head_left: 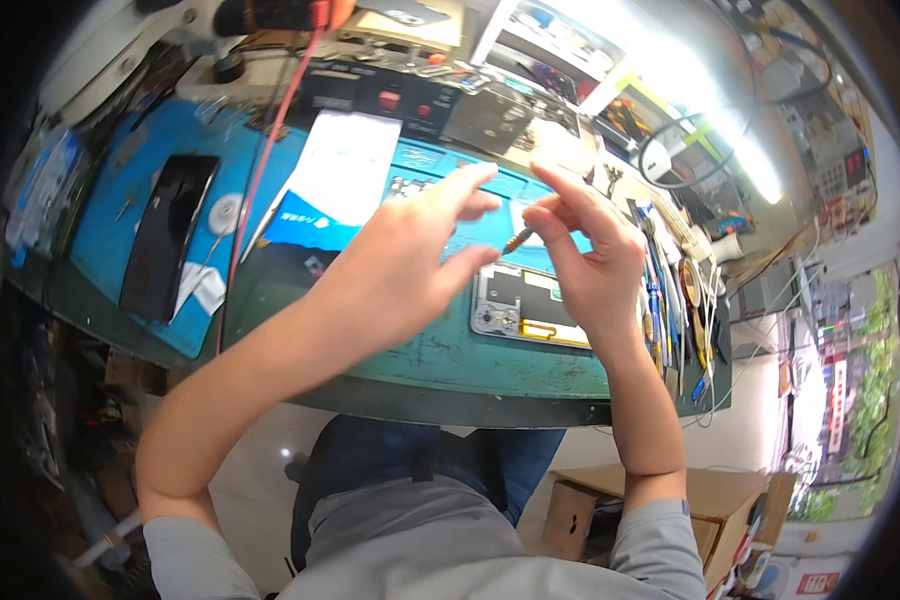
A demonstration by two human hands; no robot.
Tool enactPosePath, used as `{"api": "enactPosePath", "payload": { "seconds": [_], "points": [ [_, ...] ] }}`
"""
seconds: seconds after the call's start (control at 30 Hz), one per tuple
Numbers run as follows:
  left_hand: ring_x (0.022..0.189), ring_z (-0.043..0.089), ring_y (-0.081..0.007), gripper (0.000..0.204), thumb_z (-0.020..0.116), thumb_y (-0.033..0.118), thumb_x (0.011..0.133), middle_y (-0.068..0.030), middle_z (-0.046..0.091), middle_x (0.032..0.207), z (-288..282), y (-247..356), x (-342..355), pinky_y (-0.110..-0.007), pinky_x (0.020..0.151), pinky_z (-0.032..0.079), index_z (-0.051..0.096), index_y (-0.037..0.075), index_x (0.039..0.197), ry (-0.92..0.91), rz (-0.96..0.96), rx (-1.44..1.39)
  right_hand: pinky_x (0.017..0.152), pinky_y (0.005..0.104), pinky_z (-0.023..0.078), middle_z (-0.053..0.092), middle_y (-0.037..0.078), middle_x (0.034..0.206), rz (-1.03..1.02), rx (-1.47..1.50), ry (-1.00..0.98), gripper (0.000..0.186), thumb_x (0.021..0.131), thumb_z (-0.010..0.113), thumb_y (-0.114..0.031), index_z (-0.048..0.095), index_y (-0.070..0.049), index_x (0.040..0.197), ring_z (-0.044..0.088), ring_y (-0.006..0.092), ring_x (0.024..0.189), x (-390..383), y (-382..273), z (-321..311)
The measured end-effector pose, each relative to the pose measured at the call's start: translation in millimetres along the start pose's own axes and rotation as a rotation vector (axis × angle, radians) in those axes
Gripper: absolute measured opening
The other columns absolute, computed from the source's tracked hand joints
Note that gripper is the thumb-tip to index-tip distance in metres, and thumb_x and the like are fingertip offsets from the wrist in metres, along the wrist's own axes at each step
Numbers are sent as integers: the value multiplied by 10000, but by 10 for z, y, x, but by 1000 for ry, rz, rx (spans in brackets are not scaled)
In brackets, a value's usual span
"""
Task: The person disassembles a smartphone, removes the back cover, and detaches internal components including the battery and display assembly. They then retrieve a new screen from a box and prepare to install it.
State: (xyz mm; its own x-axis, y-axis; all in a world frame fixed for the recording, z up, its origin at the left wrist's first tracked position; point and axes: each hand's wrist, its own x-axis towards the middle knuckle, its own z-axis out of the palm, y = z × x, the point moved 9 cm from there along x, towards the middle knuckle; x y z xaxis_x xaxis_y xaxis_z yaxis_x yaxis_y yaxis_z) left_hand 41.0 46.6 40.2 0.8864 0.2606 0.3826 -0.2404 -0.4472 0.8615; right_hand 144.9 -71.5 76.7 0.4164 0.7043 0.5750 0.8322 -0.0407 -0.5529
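Note:
My left hand (415, 245) is raised over the middle of the bench, with its thumb and fingers apart and nothing visible in them. Facing it, my right hand (598, 250) pinches a short, thin brownish piece (517, 240) between thumb and fingertip; its exact kind is too small to make out. Below the right hand lies an opened phone (540, 305), its black battery and a yellow strip showing. The right hand hides part of it. Behind the left hand, small metallic parts (408, 187) rest on the blue mat (470, 237).
A dark phone (170, 235) lies on another blue mat (110, 215) at the left, beside a white roll (226, 213). White paper (345, 160) sits farther back. Tweezers and other hand tools (675, 290) crowd the right side. A red cable (275, 125) hangs across the left.

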Motion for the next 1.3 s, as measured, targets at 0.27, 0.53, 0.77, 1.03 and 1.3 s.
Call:
{"api": "enactPosePath", "payload": {
  "seconds": [0.27, 0.53, 0.77, 1.03, 1.3],
  "points": [
    [983, 740, -216, 487, 734, 93, 918, -138, 749, 967, 364, -179, 374, -326, 812, 579, 527, 5, 1349, -111, -55, 48, 723, 351, 566, 722, 133, 1013, -158, 76, 51, 431, 887, 681, -26, 686, -143, 1302, 704, 272, 847, -14, 19, -72],
    [766, 647, -165, 347, 752, 117, 903, -71, 649, 884, 513, -172, 476, -307, 719, 550, 556, -12, 1159, -178, -95, -6, 752, 335, 543, 683, 90, 931, 0, 273, 31, 515, 876, 681, -33, 642, -137, 1379, 662, 235, 863, -61, 171, -52],
    [882, 685, -179, 508, 727, 83, 914, -85, 696, 971, 539, -123, 492, -307, 818, 560, 489, -17, 1352, -259, -126, 249, 805, 381, 548, 629, 130, 977, -140, 62, 80, 485, 855, 691, -28, 635, -90, 1333, 653, 293, 898, -75, 96, -78],
    [937, 663, -147, 509, 732, 56, 896, -80, 677, 1043, 486, -145, 498, -293, 801, 548, 496, 16, 1344, -239, -103, 242, 798, 392, 560, 642, 143, 1010, -166, -48, 97, 489, 851, 657, 4, 620, -67, 1334, 670, 316, 937, -98, 74, -114],
    [886, 635, -149, 362, 729, 68, 894, -44, 646, 976, 455, -223, 507, -290, 766, 536, 552, 5, 1204, -231, -59, 211, 825, 402, 559, 645, 133, 1017, -178, -5, 101, 500, 845, 683, -18, 615, -78, 1337, 674, 323, 914, -105, 53, -92]
  ]
}}
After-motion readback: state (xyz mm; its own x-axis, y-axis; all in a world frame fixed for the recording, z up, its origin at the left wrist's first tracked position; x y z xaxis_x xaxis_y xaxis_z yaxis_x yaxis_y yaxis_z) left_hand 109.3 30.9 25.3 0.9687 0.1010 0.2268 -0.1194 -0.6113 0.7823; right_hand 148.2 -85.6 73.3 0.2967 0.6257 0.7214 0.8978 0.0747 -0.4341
